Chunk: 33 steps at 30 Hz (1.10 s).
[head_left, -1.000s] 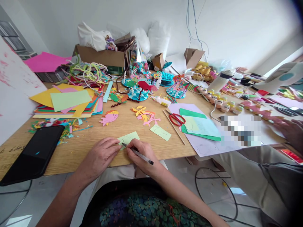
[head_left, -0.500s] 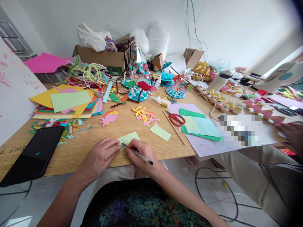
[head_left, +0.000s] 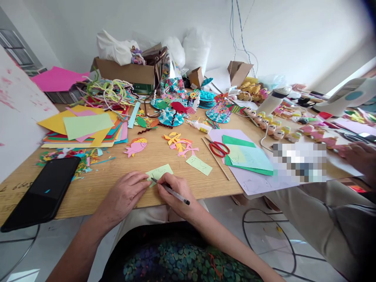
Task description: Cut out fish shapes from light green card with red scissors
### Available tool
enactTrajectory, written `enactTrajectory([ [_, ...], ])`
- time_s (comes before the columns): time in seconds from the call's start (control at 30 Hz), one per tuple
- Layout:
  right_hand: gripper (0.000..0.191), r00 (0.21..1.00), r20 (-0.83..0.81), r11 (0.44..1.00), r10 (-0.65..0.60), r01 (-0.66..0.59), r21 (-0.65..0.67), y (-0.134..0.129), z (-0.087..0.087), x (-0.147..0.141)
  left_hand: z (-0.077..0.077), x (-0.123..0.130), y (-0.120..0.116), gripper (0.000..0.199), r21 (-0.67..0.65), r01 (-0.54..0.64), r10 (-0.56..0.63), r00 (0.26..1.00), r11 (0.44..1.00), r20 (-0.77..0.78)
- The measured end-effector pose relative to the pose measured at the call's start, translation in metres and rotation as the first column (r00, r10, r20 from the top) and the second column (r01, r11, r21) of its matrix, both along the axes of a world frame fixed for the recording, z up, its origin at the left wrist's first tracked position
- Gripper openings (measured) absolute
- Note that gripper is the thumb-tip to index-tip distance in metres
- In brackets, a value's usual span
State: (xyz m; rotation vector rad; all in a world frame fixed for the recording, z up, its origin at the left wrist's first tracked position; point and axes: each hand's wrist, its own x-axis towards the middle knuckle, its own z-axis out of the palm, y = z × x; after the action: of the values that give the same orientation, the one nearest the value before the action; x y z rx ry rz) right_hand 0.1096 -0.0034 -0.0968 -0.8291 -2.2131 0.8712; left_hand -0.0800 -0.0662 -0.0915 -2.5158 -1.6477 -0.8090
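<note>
A person's right grip closes narrowly around a pen, its tip on a pale green slip just ahead. The left grip lies at the slip's left end; whether it pinches, one cannot tell. Clean lines likely call for light pressure and paper held flat. A fish-marked card rests beyond the right grip, rightward.

Gap between phone, left hand; stick obstructs rightward.
</note>
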Motion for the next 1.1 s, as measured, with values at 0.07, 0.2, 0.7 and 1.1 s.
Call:
enactTrajectory([
  [0.07, 0.006, 1.000, 0.000, 1.000, 0.010, -0.010, 0.000, 0.000, 0.001, 0.000, 0.000, 0.000, 0.000, 0.029, -0.004, -0.005, 0.005, 1.000, 1.000, 0.004],
  [0.2, 0.008, 1.000, -0.009, 1.000, -0.002, 0.002, -0.012, 0.000, 0.003, 0.000, 0.000, 0.000, 0.000, 0.030, -0.011, -0.003, 0.003, 1.000, 1.000, 0.009],
  [0.7, 0.007, 1.000, -0.012, 0.999, -0.003, 0.003, -0.048, 0.000, 0.005, 0.000, 0.000, 0.000, 0.000, 0.031, 0.003, -0.006, 0.006, 1.000, 1.000, 0.000],
  [1.1, 0.010, 0.989, -0.108, 0.918, -0.098, 0.048, -0.394, 0.011, 0.021, -0.007, 0.002, 0.000, 0.000, 0.030, 0.015, 0.009, -0.009, 1.000, 1.000, -0.016],
])
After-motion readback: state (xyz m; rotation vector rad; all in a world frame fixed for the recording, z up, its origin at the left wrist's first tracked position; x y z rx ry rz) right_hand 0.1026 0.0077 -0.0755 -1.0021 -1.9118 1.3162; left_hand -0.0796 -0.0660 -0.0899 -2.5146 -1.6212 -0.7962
